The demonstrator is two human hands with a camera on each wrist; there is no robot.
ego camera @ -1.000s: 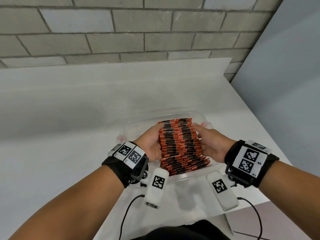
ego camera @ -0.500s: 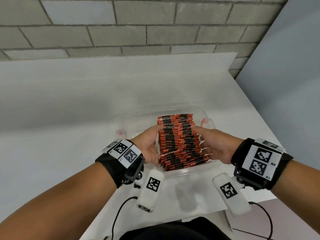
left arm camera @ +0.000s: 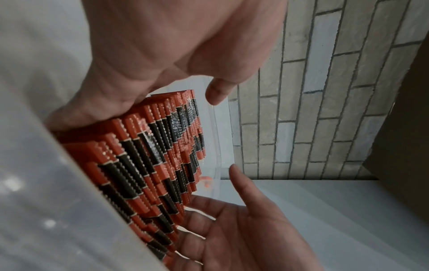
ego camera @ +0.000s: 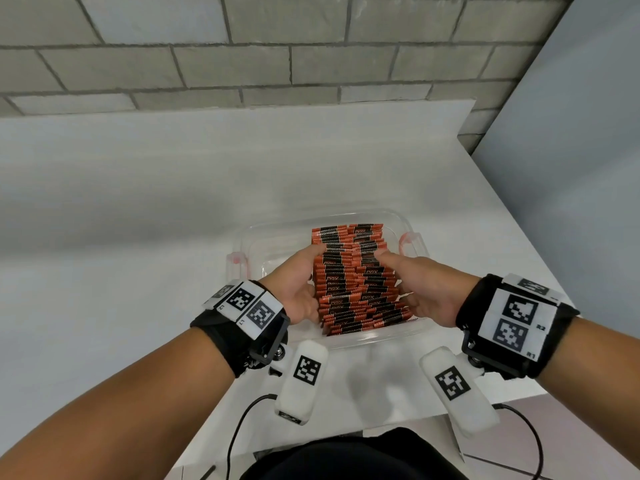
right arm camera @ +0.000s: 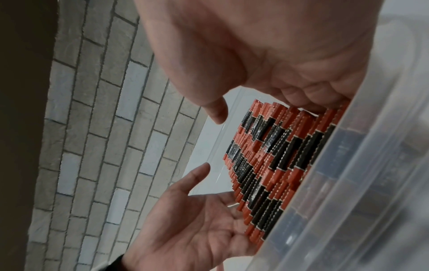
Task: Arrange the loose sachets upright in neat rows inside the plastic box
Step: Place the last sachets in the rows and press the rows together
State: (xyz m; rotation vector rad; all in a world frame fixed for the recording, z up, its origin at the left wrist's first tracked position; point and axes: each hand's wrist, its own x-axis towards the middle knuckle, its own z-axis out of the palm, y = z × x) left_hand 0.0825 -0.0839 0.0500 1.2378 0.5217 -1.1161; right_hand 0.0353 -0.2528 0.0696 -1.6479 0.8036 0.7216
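A clear plastic box (ego camera: 273,242) stands on the white table near its front edge. Inside it, several red-and-black sachets (ego camera: 356,282) stand on edge, packed into one block of two adjoining rows. My left hand (ego camera: 301,289) lies flat against the block's left side, thumb at its top. My right hand (ego camera: 420,287) presses the right side in the same way. In the left wrist view the right hand's (left arm camera: 243,229) fingers touch the sachets (left arm camera: 157,155). The right wrist view shows the left hand's (right arm camera: 192,225) open palm beside the block (right arm camera: 267,165). Fingertips low in the box are hidden.
The box has red latches (ego camera: 408,239) on both ends, with bare room left of the block. The table (ego camera: 138,237) reaches a brick wall (ego camera: 277,46) behind. A grey panel (ego camera: 571,168) stands at the right, where the table edge runs close.
The head view has tilted down a little. Both hands stay against the two sides of the sachet block, with hardly any movement.
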